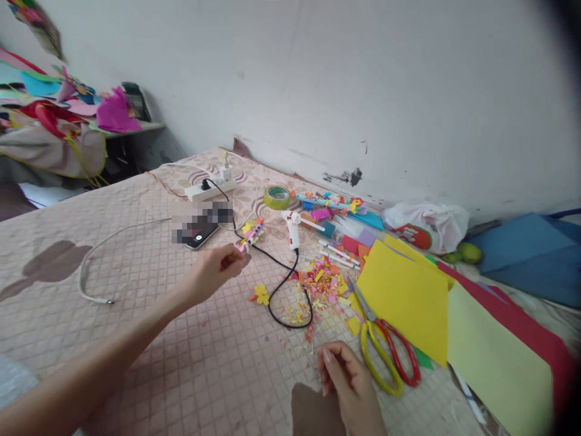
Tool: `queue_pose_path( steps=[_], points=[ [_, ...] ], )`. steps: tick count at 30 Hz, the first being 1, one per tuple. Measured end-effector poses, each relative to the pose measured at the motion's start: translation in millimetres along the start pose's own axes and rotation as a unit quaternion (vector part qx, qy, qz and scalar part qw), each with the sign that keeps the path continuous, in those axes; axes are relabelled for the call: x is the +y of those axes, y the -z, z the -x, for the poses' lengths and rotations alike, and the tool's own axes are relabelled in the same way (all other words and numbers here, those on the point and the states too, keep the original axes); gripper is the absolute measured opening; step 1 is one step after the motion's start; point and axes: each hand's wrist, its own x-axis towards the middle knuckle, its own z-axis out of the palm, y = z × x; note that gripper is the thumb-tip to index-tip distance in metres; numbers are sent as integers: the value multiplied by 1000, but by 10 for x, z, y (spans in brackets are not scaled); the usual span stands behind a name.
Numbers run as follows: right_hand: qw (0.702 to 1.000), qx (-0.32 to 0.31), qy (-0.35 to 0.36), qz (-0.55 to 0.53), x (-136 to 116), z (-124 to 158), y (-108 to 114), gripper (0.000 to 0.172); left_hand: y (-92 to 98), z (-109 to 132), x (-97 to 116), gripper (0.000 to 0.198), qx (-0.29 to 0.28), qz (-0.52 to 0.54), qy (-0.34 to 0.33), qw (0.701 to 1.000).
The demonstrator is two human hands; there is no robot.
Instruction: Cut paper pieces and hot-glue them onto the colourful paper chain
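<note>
Pinching the near end of a decorated stick (256, 232), the left hand (222, 269) has its thumb and forefinger clamped on it, the stick pointing between one and two o'clock. A glue gun (293, 231) lies at two o'clock from this hand. Right hand (348, 384): fingers loosely curled, nothing visible in them; scissors (373, 316) toward two o'clock. The stick is probably light and fairly stiff, its yellow flowers (248, 227) likely fragile; the slim shaft seems the safest hold.
</note>
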Motion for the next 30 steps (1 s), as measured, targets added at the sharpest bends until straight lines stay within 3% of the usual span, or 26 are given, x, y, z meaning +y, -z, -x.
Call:
queue_pose_path(
  steps=[4, 10, 15, 21, 30],
  points=[
    [1000, -10, -6, -9, 8, -6, 7, 36, 54, -202, 16, 16, 131, -128, -33, 983],
    [1000, -17, 4, -13, 38, -23, 6, 38, -116, -555, -52, 26, 88, -221, -29, 971],
    [1000, -29, -2, -3, 35, -23, 3, 37, -163, -631, -70, 27, 82, -217, -21, 973],
    [1000, -16, 7, 19, -16, 22, -25, 33, -37, -554, -86, 32, 65, -199, -12, 978],
    [999, -25, 7, 36, 5, 3, -9, 32, 136, -56, -203, 31, 61, -148, -12, 987]
  ],
)
